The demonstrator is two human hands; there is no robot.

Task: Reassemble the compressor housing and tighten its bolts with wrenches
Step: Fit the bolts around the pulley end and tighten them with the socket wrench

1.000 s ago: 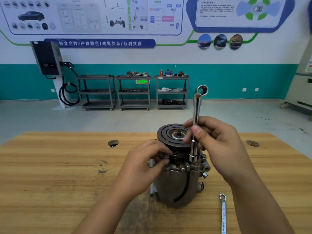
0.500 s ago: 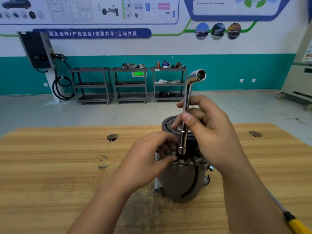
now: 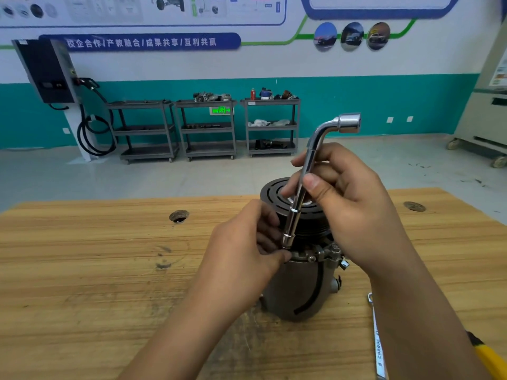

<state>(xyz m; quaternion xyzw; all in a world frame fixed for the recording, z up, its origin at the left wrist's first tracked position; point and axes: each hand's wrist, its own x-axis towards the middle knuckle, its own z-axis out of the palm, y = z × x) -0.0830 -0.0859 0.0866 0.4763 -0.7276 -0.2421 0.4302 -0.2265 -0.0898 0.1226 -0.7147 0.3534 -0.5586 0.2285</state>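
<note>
Compressor: metal body, standing upright near the middle of the wooden workbench, black grooved pulley on top, flange with bolts just beneath it.

L-shaped socket wrench: chrome, held nearly upright, tilted slightly right at the top. Lower socket end sits at the flange on the front-left edge of the housing; bent upper end points right, above the hands.

Right hand: closed around the wrench shaft about halfway up, thumb pressed against its near side.

Left hand: fingertips pinched at the flange, touching the wrench's lower end. What, if anything, they pinch is hidden.

Flat wrench: lying on the bench to the right of the compressor, partly covered by the right forearm.

Yellow-handled tool: bench, far lower right corner, mostly out of frame.

Three grey trolleys: along the teal wall behind.
</note>
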